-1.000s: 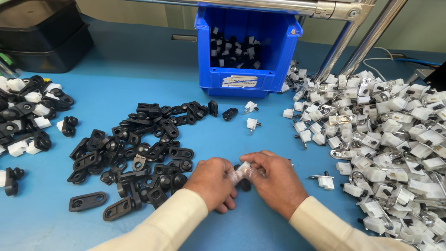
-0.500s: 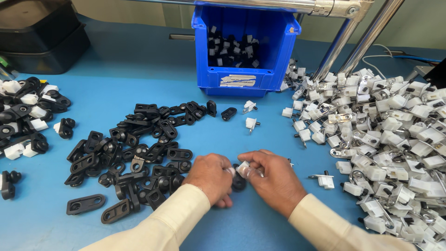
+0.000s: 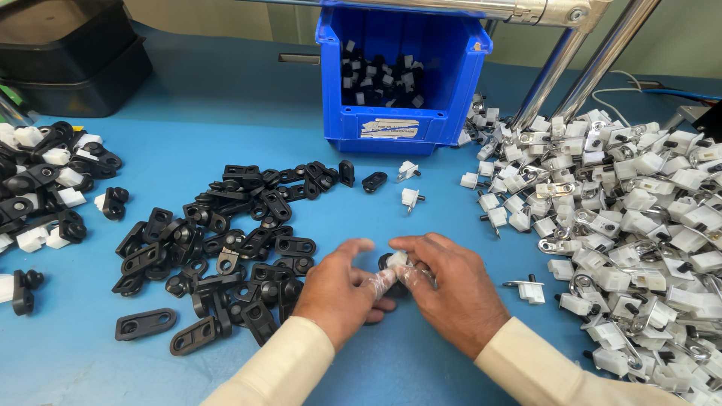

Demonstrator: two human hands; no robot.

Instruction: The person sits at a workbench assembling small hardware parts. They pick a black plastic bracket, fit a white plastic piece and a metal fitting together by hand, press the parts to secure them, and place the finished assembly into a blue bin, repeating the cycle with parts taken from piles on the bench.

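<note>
White clip (image 3: 396, 259) half hidden, pinched between both hands (image 3: 398, 289), black piece underneath.

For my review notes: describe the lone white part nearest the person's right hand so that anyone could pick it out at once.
Start at the big heap of white and metal parts on the right of the blue table. Just off its left edge, beside the right hand, lies a single small white part. It sits alone on bare blue, apart from the heap, with a thin metal piece pointing left.

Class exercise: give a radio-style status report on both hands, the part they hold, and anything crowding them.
Left hand and right hand pinch one small black-and-white part together. Black pieces pile close left. White clips heap right, apart.
</note>
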